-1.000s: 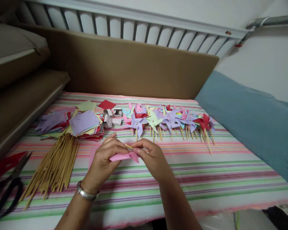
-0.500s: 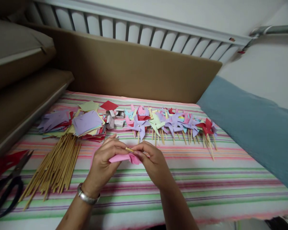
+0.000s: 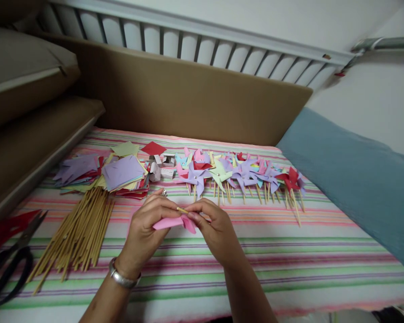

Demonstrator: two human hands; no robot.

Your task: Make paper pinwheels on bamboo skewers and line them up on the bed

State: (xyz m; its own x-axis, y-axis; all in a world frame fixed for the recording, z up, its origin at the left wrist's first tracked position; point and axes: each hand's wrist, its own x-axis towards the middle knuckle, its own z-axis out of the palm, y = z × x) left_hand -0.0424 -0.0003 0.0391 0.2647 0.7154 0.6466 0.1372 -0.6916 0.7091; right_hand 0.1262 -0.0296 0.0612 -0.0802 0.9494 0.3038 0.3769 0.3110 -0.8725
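Observation:
Above the striped cloth, my left hand [image 3: 151, 222] is closed around a pink paper pinwheel [image 3: 170, 223], with a ring and a bracelet showing on that side. My right hand [image 3: 215, 226] pinches the same piece from the other side, thumb and fingertips pressed at a short wooden stick [image 3: 182, 210]. The stick lies across the top of the pink paper, its end between both hands' fingertips. Fingers cover most of the join between stick and paper. Finished pinwheels [image 3: 244, 172] in several colours lie just beyond my hands.
Left of my hands is a bundle of wooden sticks [image 3: 79, 233], with stacks of cut paper squares [image 3: 123, 172] behind it. Small white boxes [image 3: 155, 171] sit beside the paper. Scissors [image 3: 15, 260] lie at the left edge. A brown board [image 3: 188, 98] stands along the back.
Both hands keep nearly the same place and grip. The pink paper's right-hand folds have shifted slightly at my right fingertips.

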